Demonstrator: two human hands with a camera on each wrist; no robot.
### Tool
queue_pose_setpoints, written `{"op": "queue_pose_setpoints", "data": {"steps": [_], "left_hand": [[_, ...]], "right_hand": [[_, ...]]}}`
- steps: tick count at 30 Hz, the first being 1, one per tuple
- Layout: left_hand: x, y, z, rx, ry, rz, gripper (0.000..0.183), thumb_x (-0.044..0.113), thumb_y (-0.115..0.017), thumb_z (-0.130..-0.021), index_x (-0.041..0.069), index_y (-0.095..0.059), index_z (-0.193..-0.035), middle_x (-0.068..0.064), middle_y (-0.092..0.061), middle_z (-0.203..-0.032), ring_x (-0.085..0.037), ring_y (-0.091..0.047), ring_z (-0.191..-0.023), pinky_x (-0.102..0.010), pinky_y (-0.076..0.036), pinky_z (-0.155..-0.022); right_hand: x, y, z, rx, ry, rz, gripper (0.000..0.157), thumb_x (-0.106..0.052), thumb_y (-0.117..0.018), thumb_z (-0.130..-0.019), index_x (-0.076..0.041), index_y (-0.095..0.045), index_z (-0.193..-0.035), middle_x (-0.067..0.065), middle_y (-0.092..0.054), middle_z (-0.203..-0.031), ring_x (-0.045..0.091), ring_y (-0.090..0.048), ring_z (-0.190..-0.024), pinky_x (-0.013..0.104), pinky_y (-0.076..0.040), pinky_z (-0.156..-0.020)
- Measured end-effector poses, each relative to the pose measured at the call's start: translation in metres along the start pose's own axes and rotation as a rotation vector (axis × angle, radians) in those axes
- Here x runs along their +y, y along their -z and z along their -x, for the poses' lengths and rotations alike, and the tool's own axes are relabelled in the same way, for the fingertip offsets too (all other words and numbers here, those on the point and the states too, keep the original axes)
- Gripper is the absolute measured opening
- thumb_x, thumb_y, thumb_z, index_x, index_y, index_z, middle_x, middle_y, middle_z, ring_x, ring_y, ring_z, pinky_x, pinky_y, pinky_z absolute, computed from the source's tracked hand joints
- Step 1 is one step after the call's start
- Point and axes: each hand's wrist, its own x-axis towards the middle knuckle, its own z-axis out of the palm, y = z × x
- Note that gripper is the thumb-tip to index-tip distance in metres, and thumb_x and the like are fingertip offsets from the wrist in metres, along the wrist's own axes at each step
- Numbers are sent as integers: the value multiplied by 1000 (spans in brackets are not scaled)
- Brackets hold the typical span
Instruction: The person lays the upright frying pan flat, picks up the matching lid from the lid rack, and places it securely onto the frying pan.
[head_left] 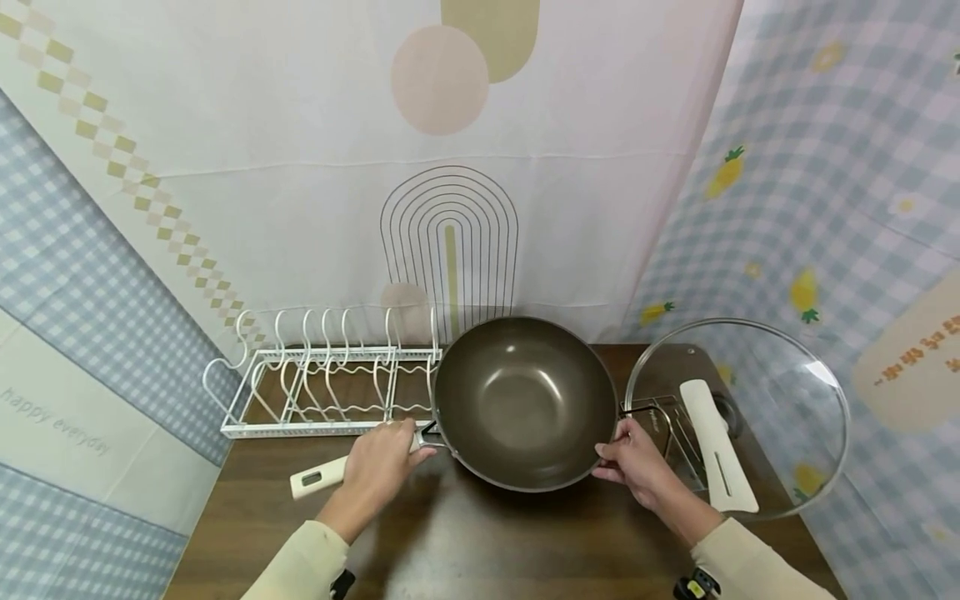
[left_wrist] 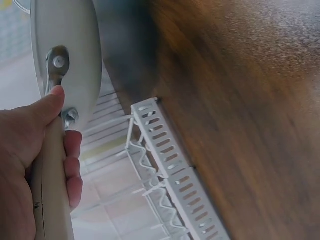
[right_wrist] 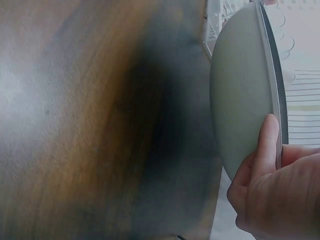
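Observation:
A wok (head_left: 525, 408) with a dark inside and a pale outer wall (right_wrist: 240, 95) is held level above the wooden table, its shadow falling below. My left hand (head_left: 381, 462) grips its cream handle (head_left: 318, 477) close to the metal bracket, thumb lying along the top toward the rim. On the opposite side, my right hand (head_left: 637, 462) pinches the wok's rim, thumb on the inner side and fingers against the outer wall. In the left wrist view the left hand (left_wrist: 35, 150) wraps the handle just behind the riveted bracket (left_wrist: 57, 62).
A white wire dish rack (head_left: 322, 375) stands at the back left, close to the wok. On the right, a glass lid (head_left: 795, 417) with a cream upright handle (head_left: 718, 446) leans beside a dark wire stand (head_left: 678, 442). Patterned cloth (head_left: 300, 225) hangs behind and at both sides.

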Motion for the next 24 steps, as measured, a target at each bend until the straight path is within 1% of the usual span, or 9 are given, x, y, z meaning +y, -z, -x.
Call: {"op": "queue_pose_setpoints", "data": {"steps": [2,4,9,12,19,24], "left_hand": [[-2,-2,2,6,5,12,47,51,-83,-79,12,-56,-80,-5,-54,-57,-28,-59,-52,-42,-45,-43],[-4,-5,4,14,-6,22,47,50,-84,-79,13,-54,-77,-4,-54,-57,-28,-58,-51,-42,-44,-42],[-8,-11,5,36,-60,7,47,49,-83,-79,14,-53,-76,-2,-56,-60,-26,-59,-52,-40,-44,-43],[-10,-14,5,37,-79,-5,46,50,-82,-80,14,-54,-77,-1,-55,-60,-25,-59,-53,-40,-45,-44],[-9,-21,9,49,-80,-15,49,51,-84,-78,12,-54,-79,-5,-57,-59,-30,-62,-55,-44,-48,-45],[-6,-24,10,53,-78,-26,50,52,-84,-78,11,-55,-82,-7,-57,-61,-31,-62,-56,-44,-48,-44]], "right_hand": [[3,-1,0,-3,-3,-7,31,11,-52,-98,-7,-27,-93,1,-52,-73,10,-59,-67,30,-63,-68],[7,-3,0,3,-6,-17,31,11,-52,-97,-6,-27,-94,1,-52,-73,11,-59,-67,30,-63,-67],[14,-5,1,1,-15,-36,31,11,-53,-97,-6,-27,-94,2,-51,-72,11,-59,-66,31,-63,-67],[17,-6,1,1,-19,-37,31,10,-53,-98,-6,-27,-94,1,-50,-72,11,-59,-65,31,-63,-68],[20,-4,2,17,-22,-23,31,10,-53,-97,-6,-26,-95,4,-49,-77,12,-58,-67,31,-63,-68],[22,-3,2,23,-28,-11,31,10,-52,-98,-5,-26,-96,3,-49,-76,12,-59,-67,31,-63,-69]]}}
